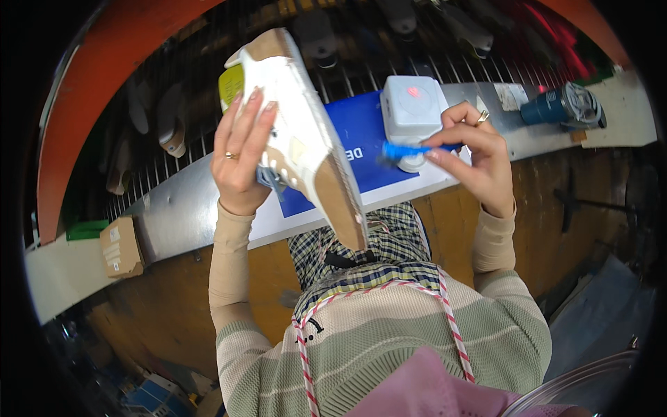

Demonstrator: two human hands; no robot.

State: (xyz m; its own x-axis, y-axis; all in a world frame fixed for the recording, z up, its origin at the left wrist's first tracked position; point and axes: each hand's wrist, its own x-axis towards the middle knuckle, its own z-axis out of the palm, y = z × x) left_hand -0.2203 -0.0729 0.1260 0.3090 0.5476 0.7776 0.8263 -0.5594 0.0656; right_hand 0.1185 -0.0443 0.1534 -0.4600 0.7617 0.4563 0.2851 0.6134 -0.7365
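The person wears a soft knitted sweater (389,326) in broad cream and sage-green stripes, a small black mark (310,329) on the left of its front, with smooth, close-fitting beige fabric sleeves (495,240) emerging from its striped arms. Narrow red-and-white striped straps (450,316) run down both sides of the sweater from a navy, white and yellowish checked cloth garment (403,222) beyond its hem, and dusty-pink fabric (431,389) covers its upper middle. Beyond the sweater's arms, the left hand (243,149) and right hand (479,149) each bear a gold-toned ring.
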